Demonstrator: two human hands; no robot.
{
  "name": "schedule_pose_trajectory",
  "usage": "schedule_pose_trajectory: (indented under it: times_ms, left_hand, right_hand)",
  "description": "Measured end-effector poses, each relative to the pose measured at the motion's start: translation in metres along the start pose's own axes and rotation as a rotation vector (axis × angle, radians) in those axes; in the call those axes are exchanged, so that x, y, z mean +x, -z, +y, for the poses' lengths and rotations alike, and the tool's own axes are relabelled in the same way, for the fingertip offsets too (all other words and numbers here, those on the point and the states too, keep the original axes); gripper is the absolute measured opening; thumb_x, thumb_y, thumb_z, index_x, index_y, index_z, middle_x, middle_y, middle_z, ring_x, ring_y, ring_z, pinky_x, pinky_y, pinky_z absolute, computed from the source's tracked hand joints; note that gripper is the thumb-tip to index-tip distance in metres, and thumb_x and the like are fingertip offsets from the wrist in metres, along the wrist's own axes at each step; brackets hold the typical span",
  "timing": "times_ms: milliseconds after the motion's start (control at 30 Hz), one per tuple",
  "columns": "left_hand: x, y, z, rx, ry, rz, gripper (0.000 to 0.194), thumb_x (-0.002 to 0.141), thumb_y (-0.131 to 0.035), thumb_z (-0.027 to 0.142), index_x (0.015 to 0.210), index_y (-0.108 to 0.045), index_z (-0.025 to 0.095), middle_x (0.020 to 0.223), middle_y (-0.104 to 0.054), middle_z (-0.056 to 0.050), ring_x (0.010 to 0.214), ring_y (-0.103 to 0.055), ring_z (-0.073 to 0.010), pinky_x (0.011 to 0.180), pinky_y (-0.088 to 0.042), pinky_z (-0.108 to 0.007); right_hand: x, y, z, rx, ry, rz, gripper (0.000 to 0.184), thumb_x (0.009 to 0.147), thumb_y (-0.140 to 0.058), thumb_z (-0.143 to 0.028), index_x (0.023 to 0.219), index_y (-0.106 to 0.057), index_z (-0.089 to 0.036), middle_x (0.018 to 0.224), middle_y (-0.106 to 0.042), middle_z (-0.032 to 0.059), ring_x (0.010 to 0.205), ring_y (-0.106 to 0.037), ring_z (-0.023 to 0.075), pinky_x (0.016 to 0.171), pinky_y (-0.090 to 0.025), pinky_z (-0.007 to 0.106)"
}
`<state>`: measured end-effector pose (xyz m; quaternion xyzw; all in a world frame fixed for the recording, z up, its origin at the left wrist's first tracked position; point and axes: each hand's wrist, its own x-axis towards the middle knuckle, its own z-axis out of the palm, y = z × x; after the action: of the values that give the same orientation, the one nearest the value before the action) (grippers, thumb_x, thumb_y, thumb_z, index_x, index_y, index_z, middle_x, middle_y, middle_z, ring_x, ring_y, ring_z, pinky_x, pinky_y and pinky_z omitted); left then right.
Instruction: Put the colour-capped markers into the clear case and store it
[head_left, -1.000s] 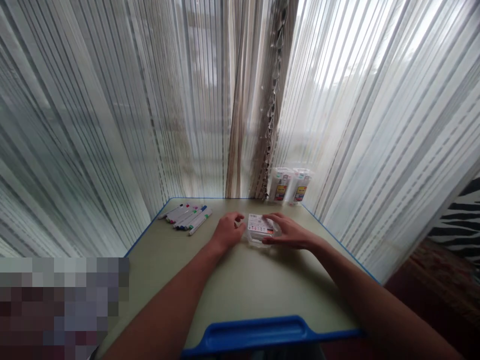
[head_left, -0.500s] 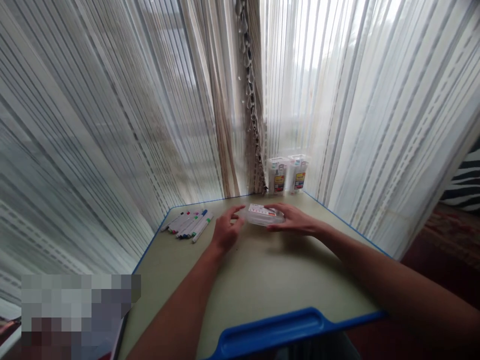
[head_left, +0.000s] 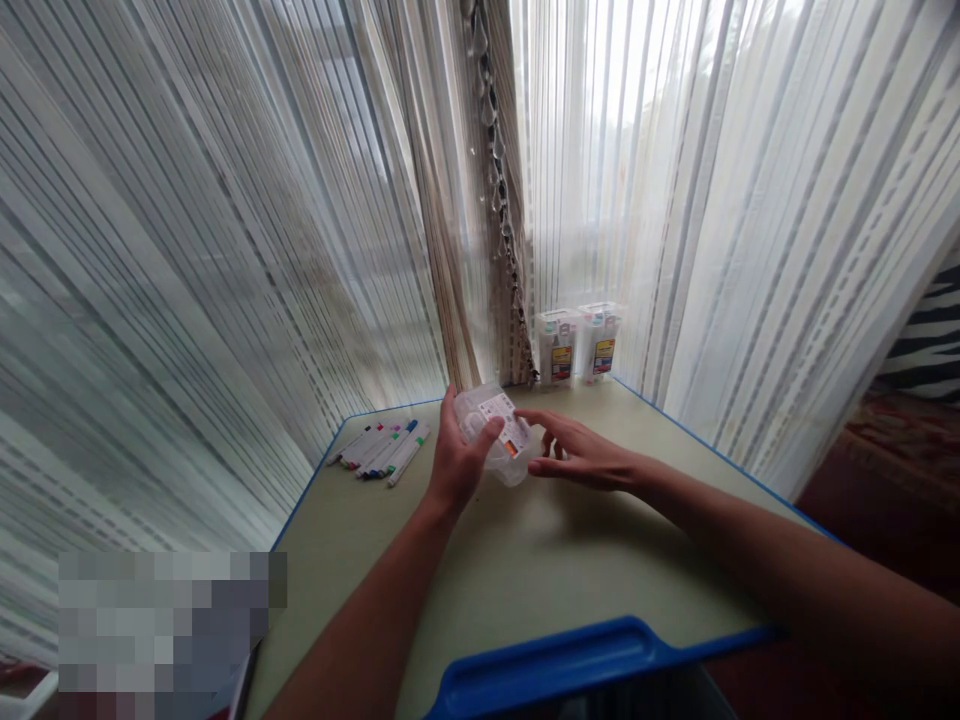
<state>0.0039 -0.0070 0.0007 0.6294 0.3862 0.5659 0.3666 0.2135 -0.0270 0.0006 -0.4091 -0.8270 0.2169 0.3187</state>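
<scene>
My left hand (head_left: 459, 458) holds a clear plastic box (head_left: 501, 425) with a printed white label, lifting it off the tabletop and tilting it up on edge. The thumb lies across the box's lower face. My right hand (head_left: 581, 452) is open to the right of the box, its fingers spread and their tips close to the box's right side. I cannot tell if they touch it. Several felt-tip markers (head_left: 382, 450) lie side by side on the table to the left of my left hand.
Two upright clear packs (head_left: 577, 343) with printed labels stand at the back against sheer striped curtains (head_left: 660, 180). The pale green table (head_left: 540, 560) has blue edging, and a blue handle (head_left: 570, 665) sits at its near edge. A blurred patch covers the lower left.
The clear box has risen from the table and tilted up in my left hand. My right hand has come away from its top and now stays open beside it.
</scene>
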Motion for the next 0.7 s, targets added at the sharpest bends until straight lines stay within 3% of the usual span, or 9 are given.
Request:
schedule_pose_trajectory:
  times_ms: [67, 167, 300, 433, 567, 700]
  left_hand:
    - [0.002, 0.001, 0.001, -0.001, 0.037, 0.048, 0.070, 0.082, -0.064, 0.039, 0.142, -0.038, 0.012, 0.129, -0.060, -0.017, 0.109, -0.064, -0.0248, 0.091, -0.053, -0.034]
    - [0.004, 0.003, 0.005, -0.060, 0.074, -0.053, 0.051, 0.083, -0.062, 0.043, 0.122, -0.057, 0.011, 0.106, -0.071, -0.012, 0.090, -0.070, -0.0220, 0.079, -0.057, -0.033]
    - [0.000, 0.001, 0.012, -0.015, -0.027, -0.147, 0.050, 0.081, -0.065, 0.046, 0.119, -0.062, 0.012, 0.103, -0.073, -0.010, 0.089, -0.069, -0.0220, 0.079, -0.056, -0.033]
    - [-0.010, -0.002, 0.019, 0.310, -0.236, -0.151, 0.054, 0.082, -0.066, 0.044, 0.128, -0.059, 0.017, 0.112, -0.071, -0.009, 0.101, -0.067, -0.0248, 0.089, -0.052, -0.033]
    - [-0.015, -0.003, 0.024, 0.487, -0.438, -0.253, 0.049, 0.089, -0.058, 0.040, 0.134, -0.054, 0.022, 0.127, -0.065, -0.009, 0.116, -0.061, -0.0246, 0.099, -0.047, -0.034]
    - [-0.014, -0.002, 0.024, 0.543, -0.516, -0.279, 0.049, 0.092, -0.053, 0.037, 0.138, -0.049, 0.022, 0.132, -0.061, -0.009, 0.120, -0.059, -0.0236, 0.101, -0.045, -0.035]
  right_hand:
    - [-0.001, -0.001, -0.004, 0.034, 0.010, -0.016, 0.071, 0.085, -0.060, -0.055, 0.144, -0.041, -0.021, 0.128, -0.058, 0.0131, 0.082, -0.064, 0.0184, 0.073, -0.053, 0.033]
    - [0.002, -0.001, -0.006, 0.002, -0.008, 0.090, 0.066, 0.086, -0.060, -0.053, 0.140, -0.045, -0.019, 0.111, -0.065, 0.0113, 0.078, -0.064, 0.0179, 0.068, -0.053, 0.032]
    - [0.006, 0.002, -0.003, 0.041, -0.007, 0.371, 0.068, 0.082, -0.065, -0.053, 0.137, -0.046, -0.017, 0.116, -0.062, 0.0141, 0.083, -0.063, 0.0195, 0.067, -0.054, 0.033]
    - [0.004, 0.009, -0.008, 0.003, 0.087, 0.534, 0.071, 0.078, -0.071, -0.050, 0.137, -0.047, -0.020, 0.123, -0.061, 0.0139, 0.104, -0.061, 0.0254, 0.083, -0.052, 0.039]
    - [-0.001, 0.015, -0.021, -0.095, 0.236, 0.552, 0.062, 0.076, -0.076, -0.045, 0.130, -0.055, -0.024, 0.124, -0.063, 0.0100, 0.113, -0.058, 0.0269, 0.098, -0.044, 0.044]
    - [-0.002, 0.015, -0.029, -0.098, 0.318, 0.459, 0.045, 0.084, -0.069, -0.040, 0.125, -0.059, -0.025, 0.115, -0.067, 0.0075, 0.108, -0.061, 0.0244, 0.097, -0.045, 0.042]
